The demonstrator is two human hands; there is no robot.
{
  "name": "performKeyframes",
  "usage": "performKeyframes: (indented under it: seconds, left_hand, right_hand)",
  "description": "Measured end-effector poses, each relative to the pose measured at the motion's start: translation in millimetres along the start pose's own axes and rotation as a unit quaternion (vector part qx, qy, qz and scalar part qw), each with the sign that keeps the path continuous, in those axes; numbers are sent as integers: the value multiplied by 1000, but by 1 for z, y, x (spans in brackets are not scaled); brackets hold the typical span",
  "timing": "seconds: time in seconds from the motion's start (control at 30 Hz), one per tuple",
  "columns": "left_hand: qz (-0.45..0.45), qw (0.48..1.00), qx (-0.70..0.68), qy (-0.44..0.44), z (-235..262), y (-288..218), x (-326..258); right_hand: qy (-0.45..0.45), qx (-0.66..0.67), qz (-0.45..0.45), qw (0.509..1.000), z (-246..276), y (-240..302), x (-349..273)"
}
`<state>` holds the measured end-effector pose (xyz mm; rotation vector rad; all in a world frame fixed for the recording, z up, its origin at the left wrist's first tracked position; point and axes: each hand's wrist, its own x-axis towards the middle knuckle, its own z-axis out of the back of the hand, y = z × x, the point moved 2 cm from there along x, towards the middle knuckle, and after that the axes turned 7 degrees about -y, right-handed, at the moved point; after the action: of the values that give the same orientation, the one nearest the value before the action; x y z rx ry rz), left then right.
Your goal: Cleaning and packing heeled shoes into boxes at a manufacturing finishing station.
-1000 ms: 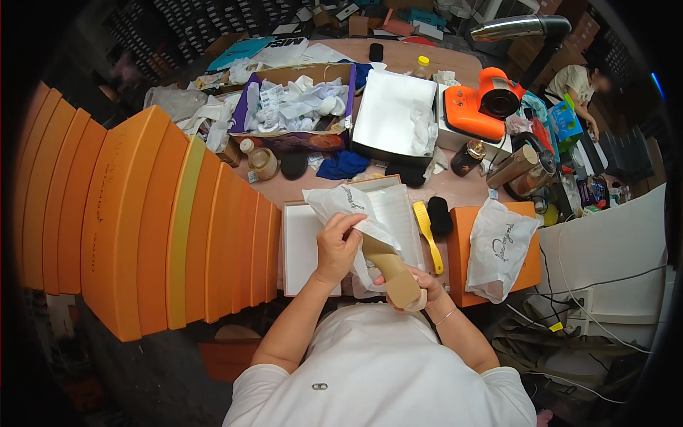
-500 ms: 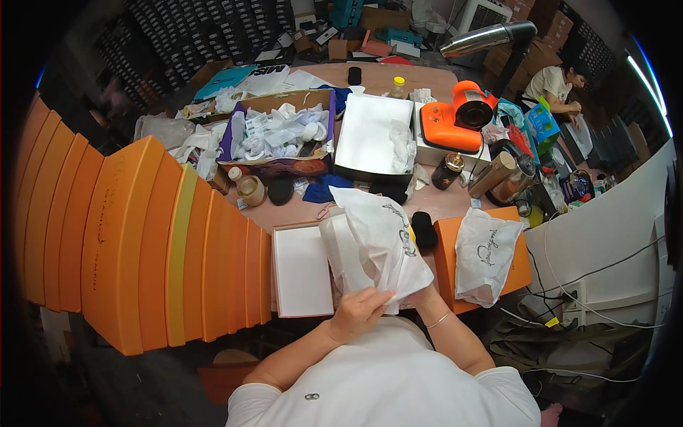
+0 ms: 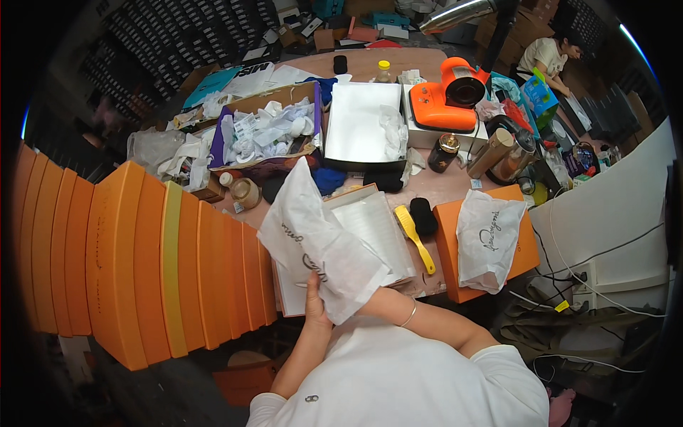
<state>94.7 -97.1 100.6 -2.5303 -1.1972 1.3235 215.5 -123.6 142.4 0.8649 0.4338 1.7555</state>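
Observation:
A white, thin bag with dark handwriting-like print is held up in front of me. My left hand grips its lower left side, the thumb raised against it. My right hand reaches into or behind the bag; the forearm with a bracelet shows, the fingers are hidden. Just beyond the bag lies an open orange-edged box with white paper in it. A yellow-handled brush and a black rounded object lie to its right. Further right, a similar white bag rests on an orange box.
Orange boxes are stacked at the left. Behind stand a purple carton of crumpled paper, a black-edged box with white paper, an orange machine and a dark jar. Another person works at the far right.
The bag has swung left and turned, and my right forearm now crosses towards the left. My left hand has shifted left. The paper-lined box and the yellow brush have come into fuller view.

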Motion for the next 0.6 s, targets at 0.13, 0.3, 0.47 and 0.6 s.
performKeyframes:
  seconds: [0.13, 0.3, 0.47, 0.6]
  left_hand:
    - [-135, 990, 25, 9, 29, -47, 11]
    - [-335, 825, 450, 69, -9, 42, 0]
    - [48, 948, 311, -55, 81, 50, 6]
    - [278, 941, 16, -190, 133, 77, 39]
  right_hand:
    - [116, 229, -130, 958, 9, -7, -51]
    - [-228, 518, -295, 770, 21, -57, -45]
    - [-304, 533, -382, 691, 66, -91, -45]
    - [-45, 282, -415, 864, -10, -156, -49]
